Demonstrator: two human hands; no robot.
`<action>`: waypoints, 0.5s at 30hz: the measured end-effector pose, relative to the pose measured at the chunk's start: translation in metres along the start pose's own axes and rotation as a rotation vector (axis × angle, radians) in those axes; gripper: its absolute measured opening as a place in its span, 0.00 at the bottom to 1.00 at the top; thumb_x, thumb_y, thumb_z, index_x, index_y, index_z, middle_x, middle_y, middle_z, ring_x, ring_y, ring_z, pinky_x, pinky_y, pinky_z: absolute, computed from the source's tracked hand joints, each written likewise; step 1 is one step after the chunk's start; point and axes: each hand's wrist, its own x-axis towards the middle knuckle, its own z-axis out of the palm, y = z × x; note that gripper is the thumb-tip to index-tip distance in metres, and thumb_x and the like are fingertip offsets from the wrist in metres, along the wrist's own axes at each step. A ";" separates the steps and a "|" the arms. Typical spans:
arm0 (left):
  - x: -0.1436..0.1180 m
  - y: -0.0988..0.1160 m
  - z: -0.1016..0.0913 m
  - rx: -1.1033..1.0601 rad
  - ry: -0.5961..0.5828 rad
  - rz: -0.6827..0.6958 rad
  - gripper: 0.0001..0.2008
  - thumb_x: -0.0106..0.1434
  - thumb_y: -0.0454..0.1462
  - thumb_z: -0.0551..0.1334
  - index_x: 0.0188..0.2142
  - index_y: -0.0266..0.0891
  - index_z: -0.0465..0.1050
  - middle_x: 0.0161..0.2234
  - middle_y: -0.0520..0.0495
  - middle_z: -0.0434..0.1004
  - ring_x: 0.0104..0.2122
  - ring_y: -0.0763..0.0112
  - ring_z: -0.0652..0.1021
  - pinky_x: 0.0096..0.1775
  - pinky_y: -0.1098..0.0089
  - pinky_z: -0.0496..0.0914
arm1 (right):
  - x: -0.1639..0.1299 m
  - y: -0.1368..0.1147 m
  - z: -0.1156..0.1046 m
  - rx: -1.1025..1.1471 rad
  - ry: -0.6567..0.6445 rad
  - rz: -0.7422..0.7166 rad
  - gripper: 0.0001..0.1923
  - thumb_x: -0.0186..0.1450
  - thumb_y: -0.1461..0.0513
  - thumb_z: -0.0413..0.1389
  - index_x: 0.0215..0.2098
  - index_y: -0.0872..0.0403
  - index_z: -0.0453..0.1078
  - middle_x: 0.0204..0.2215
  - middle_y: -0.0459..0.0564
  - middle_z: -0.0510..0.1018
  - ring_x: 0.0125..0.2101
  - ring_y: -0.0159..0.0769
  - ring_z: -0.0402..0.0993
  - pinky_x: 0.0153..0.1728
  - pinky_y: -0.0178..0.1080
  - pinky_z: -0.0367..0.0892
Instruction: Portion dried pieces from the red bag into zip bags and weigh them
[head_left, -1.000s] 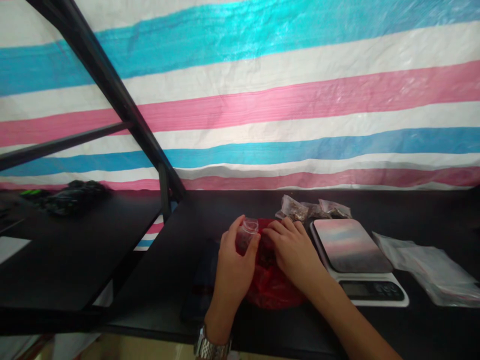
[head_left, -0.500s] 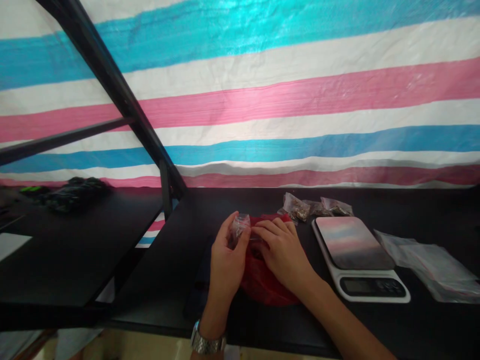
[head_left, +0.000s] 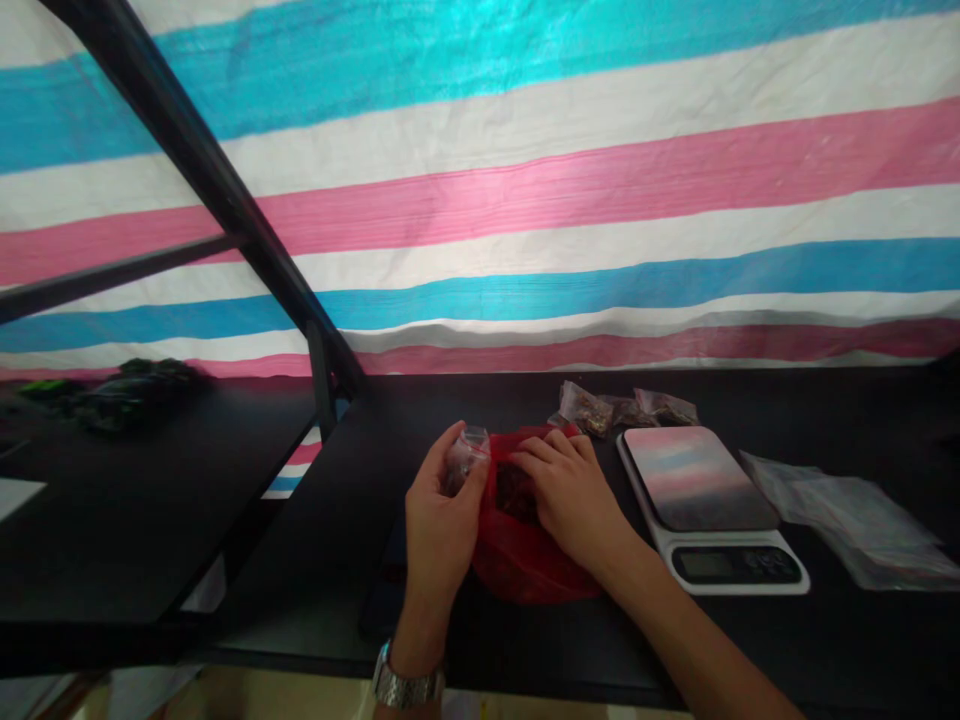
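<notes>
My left hand (head_left: pixel 446 495) is closed around a small clear zip bag (head_left: pixel 471 447), its mouth pointing up between thumb and fingers. Just to the right, a red plastic bag (head_left: pixel 525 565) lies on the black table with its top spread apart. Dark small pieces (head_left: pixel 514 492) show inside its opening. Over that opening is my right hand (head_left: pixel 574 490), fingers bent and the thumb side down at the pieces. Its fingertips are partly hidden, so whatever they grip does not show.
A white scale (head_left: pixel 712 510) with a metal plate stands right of the red bag. Behind it lie several filled small bags (head_left: pixel 589 410). Flat clear bags (head_left: pixel 862 520) are stacked at the right. A black frame bar (head_left: pixel 247 240) slants up at the left before a striped sheet.
My right hand has drawn away from the small bag's mouth and back over the red bag's opening. My left hand, still holding the small bag, sits slightly further left.
</notes>
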 end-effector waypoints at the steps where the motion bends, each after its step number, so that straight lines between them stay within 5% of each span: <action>1: 0.000 0.000 0.000 -0.036 0.012 -0.009 0.30 0.57 0.45 0.76 0.58 0.41 0.79 0.52 0.40 0.86 0.47 0.56 0.85 0.52 0.58 0.79 | 0.000 -0.001 0.002 0.004 -0.004 -0.021 0.20 0.72 0.72 0.54 0.56 0.51 0.78 0.55 0.51 0.83 0.53 0.47 0.69 0.52 0.49 0.54; 8: 0.001 0.006 0.006 -0.500 0.110 -0.100 0.32 0.52 0.42 0.82 0.55 0.42 0.81 0.41 0.51 0.88 0.33 0.76 0.84 0.39 0.76 0.78 | 0.001 -0.011 0.005 0.044 -0.020 -0.028 0.18 0.73 0.71 0.53 0.56 0.53 0.78 0.53 0.51 0.84 0.52 0.46 0.68 0.51 0.49 0.54; 15: 0.004 0.014 0.008 -0.706 0.093 -0.134 0.24 0.53 0.36 0.82 0.49 0.41 0.83 0.39 0.52 0.89 0.33 0.75 0.86 0.38 0.78 0.80 | -0.003 -0.014 -0.001 0.171 -0.069 -0.027 0.15 0.68 0.72 0.57 0.49 0.54 0.79 0.49 0.51 0.85 0.49 0.43 0.70 0.48 0.46 0.55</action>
